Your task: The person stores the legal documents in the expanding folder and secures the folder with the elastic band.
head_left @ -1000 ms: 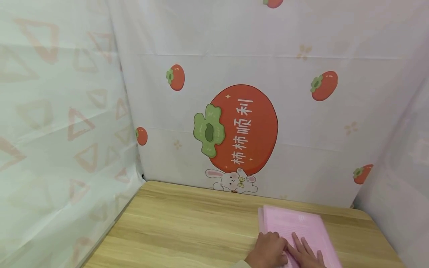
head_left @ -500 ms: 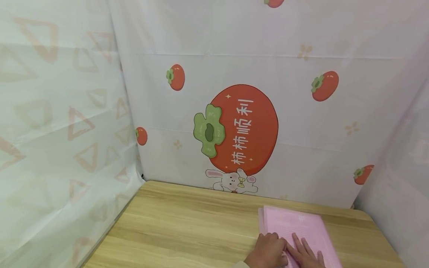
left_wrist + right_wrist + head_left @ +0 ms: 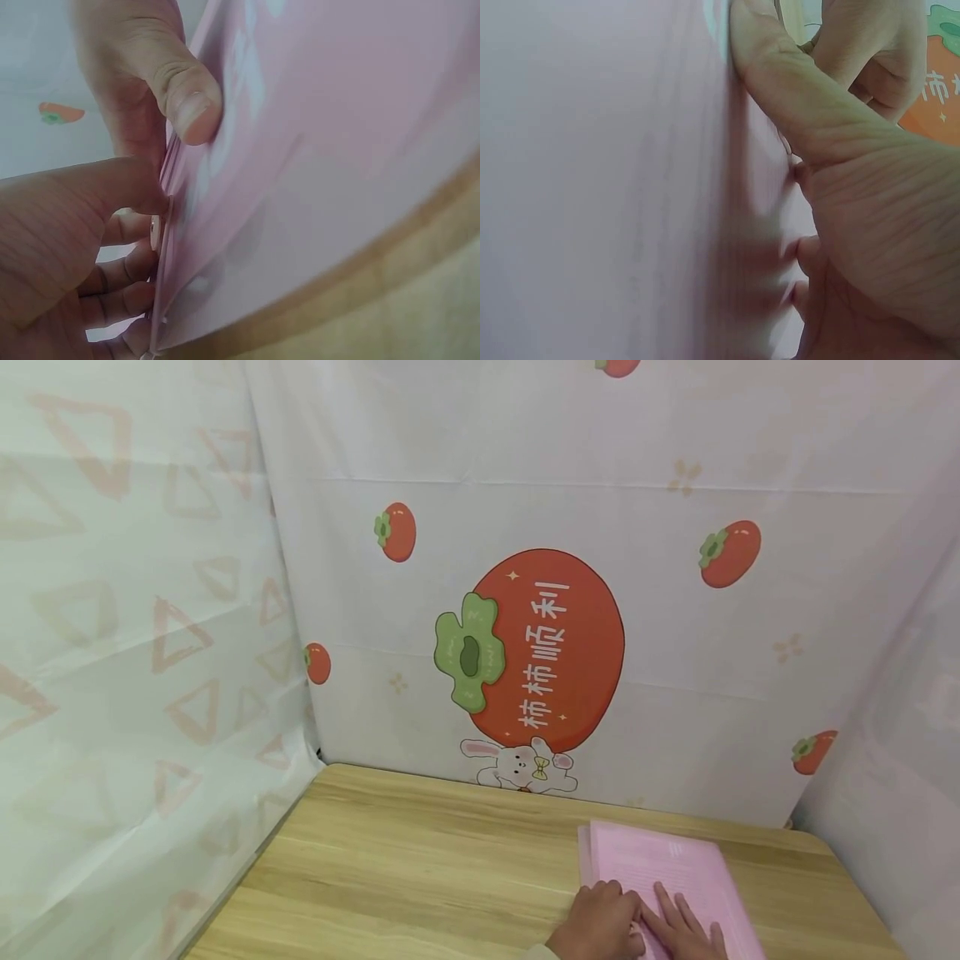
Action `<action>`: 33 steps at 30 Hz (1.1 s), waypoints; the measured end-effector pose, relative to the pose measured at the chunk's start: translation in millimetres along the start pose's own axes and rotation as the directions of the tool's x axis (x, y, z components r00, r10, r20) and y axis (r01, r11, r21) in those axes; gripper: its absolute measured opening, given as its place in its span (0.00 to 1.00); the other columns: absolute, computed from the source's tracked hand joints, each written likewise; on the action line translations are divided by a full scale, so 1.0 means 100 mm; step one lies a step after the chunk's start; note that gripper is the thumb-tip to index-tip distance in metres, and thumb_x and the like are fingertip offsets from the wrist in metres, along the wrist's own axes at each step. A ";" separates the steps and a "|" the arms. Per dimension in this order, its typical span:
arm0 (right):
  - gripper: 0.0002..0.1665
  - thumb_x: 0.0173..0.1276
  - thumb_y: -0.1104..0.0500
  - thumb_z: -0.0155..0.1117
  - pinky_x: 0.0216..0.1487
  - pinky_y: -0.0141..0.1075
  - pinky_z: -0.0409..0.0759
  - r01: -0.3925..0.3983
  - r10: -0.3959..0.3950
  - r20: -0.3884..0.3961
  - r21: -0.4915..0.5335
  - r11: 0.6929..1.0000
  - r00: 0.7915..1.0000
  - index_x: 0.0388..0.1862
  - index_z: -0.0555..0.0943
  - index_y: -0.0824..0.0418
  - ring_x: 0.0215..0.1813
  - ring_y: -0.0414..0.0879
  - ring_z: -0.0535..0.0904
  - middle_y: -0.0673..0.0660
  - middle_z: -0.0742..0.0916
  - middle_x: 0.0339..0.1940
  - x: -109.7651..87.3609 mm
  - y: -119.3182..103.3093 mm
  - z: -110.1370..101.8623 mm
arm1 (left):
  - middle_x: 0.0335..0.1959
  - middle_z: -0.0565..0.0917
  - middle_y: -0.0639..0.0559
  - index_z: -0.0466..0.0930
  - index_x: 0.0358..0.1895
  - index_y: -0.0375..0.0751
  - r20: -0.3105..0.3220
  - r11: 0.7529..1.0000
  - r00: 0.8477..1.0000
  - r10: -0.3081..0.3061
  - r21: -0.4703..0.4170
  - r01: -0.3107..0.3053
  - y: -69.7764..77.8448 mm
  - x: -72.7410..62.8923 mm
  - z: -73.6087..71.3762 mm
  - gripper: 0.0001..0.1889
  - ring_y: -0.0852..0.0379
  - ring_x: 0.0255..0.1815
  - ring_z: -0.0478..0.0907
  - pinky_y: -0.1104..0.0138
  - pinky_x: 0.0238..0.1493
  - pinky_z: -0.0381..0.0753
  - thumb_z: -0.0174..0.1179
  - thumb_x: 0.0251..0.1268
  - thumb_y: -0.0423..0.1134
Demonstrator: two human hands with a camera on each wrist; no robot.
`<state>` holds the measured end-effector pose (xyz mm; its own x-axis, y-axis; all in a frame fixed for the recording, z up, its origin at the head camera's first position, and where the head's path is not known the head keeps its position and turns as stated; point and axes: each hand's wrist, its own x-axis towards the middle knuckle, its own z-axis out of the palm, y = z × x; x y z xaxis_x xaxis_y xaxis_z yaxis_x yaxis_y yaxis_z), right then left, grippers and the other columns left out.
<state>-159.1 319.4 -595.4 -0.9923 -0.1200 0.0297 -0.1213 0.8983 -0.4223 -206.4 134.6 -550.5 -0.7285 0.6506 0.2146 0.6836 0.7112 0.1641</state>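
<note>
A pink plastic folder (image 3: pixel 648 852), thick with layered sheets, lies at the right of the wooden table, its near end below the head view. My left hand (image 3: pixel 600 922) is bent over its left part, knuckles up. In the left wrist view its thumb (image 3: pixel 142 187) and curled fingers pinch the folder's edge near a small pale round piece, perhaps a snap button (image 3: pixel 155 232). My right hand (image 3: pixel 682 931) has its fingers spread along the top cover. Its thumb (image 3: pixel 787 82) presses another face of the edge, so the folder sits between thumb and fingers.
The wood-grain table (image 3: pixel 420 860) stretches to the left of the folder. Behind it hangs a white cloth (image 3: pixel 360 602) printed with persimmons and a rabbit. Pale cloths (image 3: pixel 135 693) also hang along the left and right sides.
Both hands and the folder keep nearly the same places. The head view has shifted very slightly.
</note>
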 end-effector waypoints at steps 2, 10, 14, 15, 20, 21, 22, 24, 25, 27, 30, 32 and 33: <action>0.50 0.49 0.27 0.74 0.59 0.84 0.43 0.030 -0.030 -0.047 0.002 1.000 0.998 0.72 0.65 0.19 0.74 0.78 0.57 0.33 0.40 0.82 -0.02 0.02 0.02 | 0.25 0.69 0.65 0.78 0.26 0.59 0.003 1.000 1.000 0.001 -0.004 -0.001 0.00 0.01 0.00 0.10 0.67 0.27 0.66 0.69 0.30 0.64 0.72 0.45 0.47; 0.49 0.47 0.26 0.73 0.58 0.85 0.45 0.055 -0.057 -0.086 -0.030 0.998 0.995 0.73 0.72 0.24 0.72 0.77 0.60 0.14 0.32 0.68 -0.02 0.04 0.04 | 0.25 0.70 0.66 0.77 0.27 0.59 0.017 1.000 1.000 0.006 -0.013 -0.005 -0.01 0.02 0.00 0.11 0.67 0.28 0.66 0.70 0.30 0.65 0.73 0.46 0.48; 0.51 0.49 0.25 0.72 0.60 0.85 0.44 0.020 -0.021 -0.035 -0.035 0.999 0.999 0.74 0.66 0.21 0.74 0.76 0.58 0.52 0.54 0.84 -0.02 0.03 0.02 | 0.25 0.70 0.66 0.77 0.29 0.59 0.017 1.000 1.000 0.016 -0.003 -0.016 -0.02 0.02 0.02 0.12 0.68 0.28 0.67 0.71 0.29 0.64 0.73 0.47 0.50; 0.51 0.49 0.25 0.72 0.60 0.84 0.44 0.012 -0.014 -0.030 -0.039 0.999 0.999 0.74 0.65 0.19 0.74 0.76 0.58 0.58 0.60 0.83 -0.01 0.02 0.01 | 0.25 0.70 0.66 0.77 0.30 0.59 0.015 1.000 1.000 0.019 0.002 -0.019 -0.02 0.02 0.03 0.12 0.68 0.27 0.67 0.71 0.28 0.64 0.73 0.48 0.50; 0.52 0.49 0.24 0.72 0.60 0.84 0.46 0.005 -0.006 -0.016 -0.069 0.998 1.000 0.75 0.65 0.22 0.74 0.76 0.60 0.68 0.67 0.78 0.01 -0.02 -0.01 | 0.26 0.71 0.66 0.79 0.32 0.59 0.026 1.000 0.999 0.025 0.004 -0.025 -0.03 0.00 0.02 0.11 0.69 0.27 0.67 0.73 0.26 0.65 0.73 0.49 0.49; 0.52 0.49 0.24 0.72 0.60 0.84 0.46 0.001 -0.001 -0.009 -0.067 0.998 1.000 0.75 0.67 0.25 0.74 0.76 0.59 0.69 0.68 0.77 0.01 -0.03 -0.02 | 0.26 0.72 0.66 0.81 0.33 0.60 0.037 1.000 0.999 0.025 -0.002 -0.025 -0.04 -0.01 0.00 0.10 0.69 0.27 0.67 0.73 0.26 0.65 0.73 0.49 0.49; 0.52 0.49 0.25 0.72 0.59 0.85 0.46 0.004 -0.005 -0.003 -0.074 0.997 1.000 0.76 0.69 0.28 0.74 0.76 0.59 0.71 0.69 0.76 0.02 -0.04 -0.02 | 0.26 0.72 0.66 0.82 0.35 0.60 0.048 1.000 0.999 0.023 -0.009 -0.023 -0.04 -0.02 -0.01 0.10 0.69 0.27 0.67 0.73 0.26 0.65 0.73 0.50 0.49; 0.53 0.48 0.25 0.73 0.60 0.85 0.44 -0.008 0.008 0.008 -0.049 0.999 1.000 0.75 0.72 0.32 0.74 0.77 0.58 0.72 0.67 0.76 0.02 -0.06 -0.04 | 0.27 0.72 0.66 0.84 0.39 0.60 0.073 1.000 0.997 0.017 -0.019 -0.016 -0.05 -0.04 -0.03 0.11 0.70 0.27 0.67 0.73 0.26 0.67 0.74 0.52 0.49; 0.53 0.48 0.25 0.73 0.59 0.85 0.44 -0.008 0.008 0.005 -0.042 0.999 1.000 0.75 0.73 0.34 0.74 0.78 0.58 0.73 0.67 0.76 0.01 -0.06 -0.04 | 0.28 0.73 0.66 0.85 0.41 0.61 0.083 1.000 0.996 0.010 -0.021 -0.008 -0.05 -0.05 -0.04 0.11 0.71 0.28 0.68 0.73 0.27 0.68 0.74 0.54 0.49; 0.52 0.47 0.25 0.74 0.58 0.85 0.44 0.003 -0.004 -0.011 -0.041 0.999 1.000 0.74 0.74 0.35 0.73 0.79 0.59 0.73 0.67 0.76 0.00 -0.07 -0.04 | 0.28 0.74 0.67 0.86 0.43 0.61 0.099 1.000 0.995 -0.010 -0.022 0.012 -0.05 -0.07 -0.07 0.12 0.71 0.28 0.69 0.73 0.28 0.70 0.74 0.56 0.49; 0.52 0.47 0.25 0.74 0.57 0.86 0.43 0.017 -0.018 -0.033 -0.024 1.000 0.999 0.73 0.74 0.35 0.72 0.80 0.59 0.74 0.68 0.75 -0.01 -0.06 -0.04 | 0.29 0.74 0.67 0.86 0.45 0.62 0.114 0.999 0.993 -0.035 -0.017 0.037 -0.07 -0.10 -0.10 0.12 0.71 0.30 0.71 0.72 0.29 0.72 0.74 0.59 0.50; 0.51 0.49 0.26 0.74 0.56 0.86 0.43 0.022 -0.023 -0.038 -0.021 1.000 0.999 0.73 0.74 0.34 0.72 0.81 0.59 0.73 0.68 0.75 -0.01 -0.04 -0.03 | 0.30 0.74 0.67 0.85 0.47 0.63 0.119 0.999 0.992 -0.040 -0.017 0.042 -0.10 -0.13 -0.12 0.13 0.70 0.30 0.71 0.71 0.29 0.72 0.73 0.59 0.51; 0.50 0.49 0.26 0.74 0.56 0.86 0.43 0.026 -0.027 -0.042 -0.026 0.999 0.999 0.74 0.74 0.33 0.71 0.81 0.59 0.73 0.68 0.75 -0.01 -0.03 -0.02 | 0.31 0.74 0.67 0.85 0.47 0.63 0.121 0.999 0.992 -0.039 -0.021 0.042 -0.11 -0.14 -0.14 0.13 0.70 0.30 0.71 0.71 0.29 0.71 0.73 0.59 0.51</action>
<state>-157.4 317.4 -591.9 -0.9888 -0.1264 0.0792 -0.1476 0.9054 -0.3981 -202.9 113.8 -541.7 -0.7548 0.6499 0.0895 0.6532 0.7321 0.1932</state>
